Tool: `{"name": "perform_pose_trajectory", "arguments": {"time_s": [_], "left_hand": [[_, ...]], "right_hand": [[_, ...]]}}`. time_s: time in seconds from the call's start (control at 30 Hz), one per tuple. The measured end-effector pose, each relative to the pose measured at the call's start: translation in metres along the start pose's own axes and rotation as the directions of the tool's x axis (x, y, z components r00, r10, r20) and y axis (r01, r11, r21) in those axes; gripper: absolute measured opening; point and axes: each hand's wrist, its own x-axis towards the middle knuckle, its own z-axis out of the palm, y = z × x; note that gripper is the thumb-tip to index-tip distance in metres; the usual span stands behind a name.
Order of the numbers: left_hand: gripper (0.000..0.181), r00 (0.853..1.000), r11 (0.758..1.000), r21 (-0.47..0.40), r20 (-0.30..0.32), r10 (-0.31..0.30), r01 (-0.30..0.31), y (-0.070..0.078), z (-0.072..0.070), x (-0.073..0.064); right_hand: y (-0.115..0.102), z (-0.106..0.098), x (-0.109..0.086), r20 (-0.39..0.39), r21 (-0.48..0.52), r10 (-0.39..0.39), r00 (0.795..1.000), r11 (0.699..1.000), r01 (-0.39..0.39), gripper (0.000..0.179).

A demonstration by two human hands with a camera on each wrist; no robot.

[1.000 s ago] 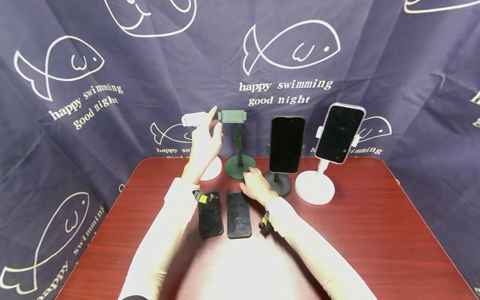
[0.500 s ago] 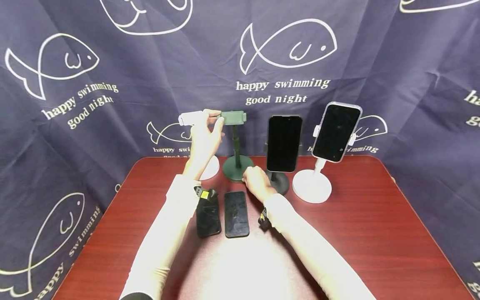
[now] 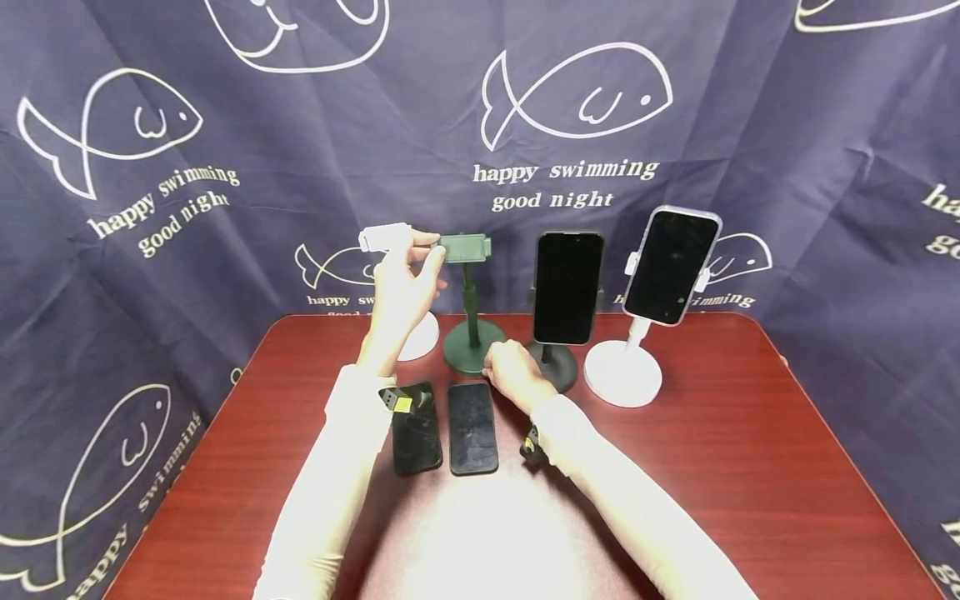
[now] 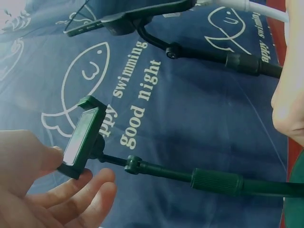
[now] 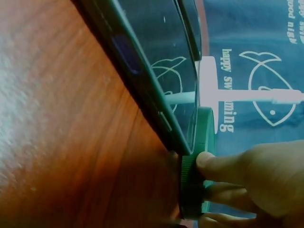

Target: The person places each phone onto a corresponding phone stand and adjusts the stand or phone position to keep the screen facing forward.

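Red table [image 3: 720,475], navy curtain [image 3: 345,150] behind; left hand [image 3: 402,290] pinches green clamp [image 3: 465,248], right hand [image 3: 516,373] grips green base [image 3: 461,352]

My left arm [image 3: 318,492] stretches up from the bottom edge, left of centre; my left hand [image 3: 403,287] pinches near mid-frame, its thumb [image 4: 50,159] above and the lower fingers [image 4: 99,202] loosely extended. My right arm [image 3: 630,500] slants in from the lower right, my right hand [image 3: 516,375] lower, just right of centre, gripping between thumb and fingers.
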Motion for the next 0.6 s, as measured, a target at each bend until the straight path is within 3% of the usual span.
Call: {"name": "perform_pose_trajectory", "arguments": {"time_s": [0.2, 0.33, 0.6], "left_hand": [[0.022, 1.000, 1.000, 0.000, 0.027, -0.009, 0.009, 0.004, -0.006, -0.008], [0.022, 1.000, 1.000, -0.001, 0.011, 0.009, -0.009, 0.007, -0.008, -0.010], [0.023, 1.000, 1.000, 0.000, 0.002, 0.004, -0.004, 0.012, -0.011, -0.021]], "right_hand": [[-0.004, -0.004, -0.010, 0.010, 0.016, -0.030, 0.999, 0.999, 0.030, 0.027], [-0.005, -0.005, -0.013, -0.016, 0.027, -0.050, 0.999, 0.998, 0.050, 0.022], [-0.006, -0.002, -0.019, -0.041, 0.017, -0.106, 0.993, 0.994, 0.107, 0.025]]}}
